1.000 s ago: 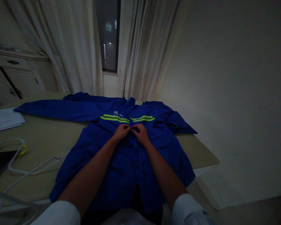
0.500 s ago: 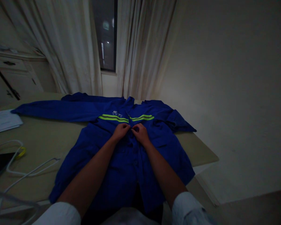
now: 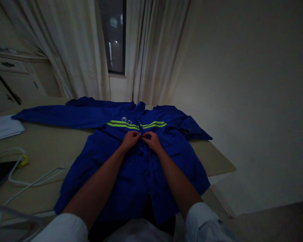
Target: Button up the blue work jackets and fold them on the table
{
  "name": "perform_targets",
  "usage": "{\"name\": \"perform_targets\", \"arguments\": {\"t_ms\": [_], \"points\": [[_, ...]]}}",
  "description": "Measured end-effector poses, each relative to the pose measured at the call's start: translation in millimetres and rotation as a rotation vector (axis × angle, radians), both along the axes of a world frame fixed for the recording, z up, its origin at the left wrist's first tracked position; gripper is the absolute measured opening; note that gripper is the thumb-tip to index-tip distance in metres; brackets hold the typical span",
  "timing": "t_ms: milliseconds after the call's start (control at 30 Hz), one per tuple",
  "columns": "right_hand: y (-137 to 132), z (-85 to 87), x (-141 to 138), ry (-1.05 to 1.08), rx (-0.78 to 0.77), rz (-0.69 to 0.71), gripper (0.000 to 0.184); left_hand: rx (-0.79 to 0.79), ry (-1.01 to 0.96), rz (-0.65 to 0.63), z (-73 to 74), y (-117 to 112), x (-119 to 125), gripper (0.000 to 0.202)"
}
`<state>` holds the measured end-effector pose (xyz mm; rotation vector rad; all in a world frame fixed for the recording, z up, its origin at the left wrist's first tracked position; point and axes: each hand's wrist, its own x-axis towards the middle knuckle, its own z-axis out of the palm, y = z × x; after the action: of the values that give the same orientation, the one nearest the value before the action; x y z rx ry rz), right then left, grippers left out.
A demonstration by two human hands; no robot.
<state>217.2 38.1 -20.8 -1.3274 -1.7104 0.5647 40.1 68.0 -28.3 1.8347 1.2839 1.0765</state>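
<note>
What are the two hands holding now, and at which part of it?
Both the left hand and right hand pinch the blue jacket at its front opening, just below the yellow stripes.

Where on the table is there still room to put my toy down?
There is bare table between the blue jacket and the white cables, below its spread sleeve. A small bare corner shows right of the jacket. The middle is crowded: left hand and right hand pinch the jacket front. Papers fill the far left.
</note>
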Motion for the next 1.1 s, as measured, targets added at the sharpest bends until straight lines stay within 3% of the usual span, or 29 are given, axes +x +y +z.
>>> {"name": "perform_targets", "arguments": {"t_ms": [167, 267, 333, 433, 533, 600, 667, 733, 867, 1000, 1100], "points": [[-4, 1.0, -2, -0.024, -0.023, 0.02, 0.016, -0.013, 0.13, 0.043, 9.1, -8, 3, 0.033], [-7, 6.5, -5, 0.022, 0.064, -0.063, 0.02, 0.086, 0.312, 0.154, 17.1, -19, 6, 0.036], [-10, 19.7, -5, 0.132, 0.157, -0.213, 0.024, 0.207, 0.457, 0.241, 20.7, -28, 8, 0.043], [-28, 56.4, -4, 0.261, 0.245, -0.341, 0.025, 0.261, 0.659, 0.156, 20.6, -38, 11, 0.049], [-78, 92.9, -3, 0.144, 0.158, -0.135, 0.024, 0.177, 0.76, 0.059, 17.5, -38, 13, 0.052], [-124, 100.7, -3, -0.05, 0.017, -0.013, 0.032, 0.133, 0.772, 0.05, 16.8, -34, 14, 0.057], [-168, 91.0, -3, -0.266, -0.106, -0.032, 0.036, 0.099, 0.784, 0.041, 17.3, -26, 16, 0.06], [-200, 69.5, -4, -0.427, -0.168, -0.108, 0.045, 0.068, 0.805, 0.037, 17.6, -16, 18, 0.062], [-214, 35.1, -6, -0.429, -0.146, -0.174, 0.044, 0.064, 0.809, 0.044, 13.9, 1, 23, 0.062], [-211, 42.5, -21, -0.228, -0.077, -0.154, 0.046, 0.156, 0.71, 0.127, 11.0, 11, 21, 0.054], [-227, 51.5, -35, -0.294, -0.09, 0.178, 0.044, 0.114, 0.6, 0.206, 15.0, 15, 13, 0.047]]}}
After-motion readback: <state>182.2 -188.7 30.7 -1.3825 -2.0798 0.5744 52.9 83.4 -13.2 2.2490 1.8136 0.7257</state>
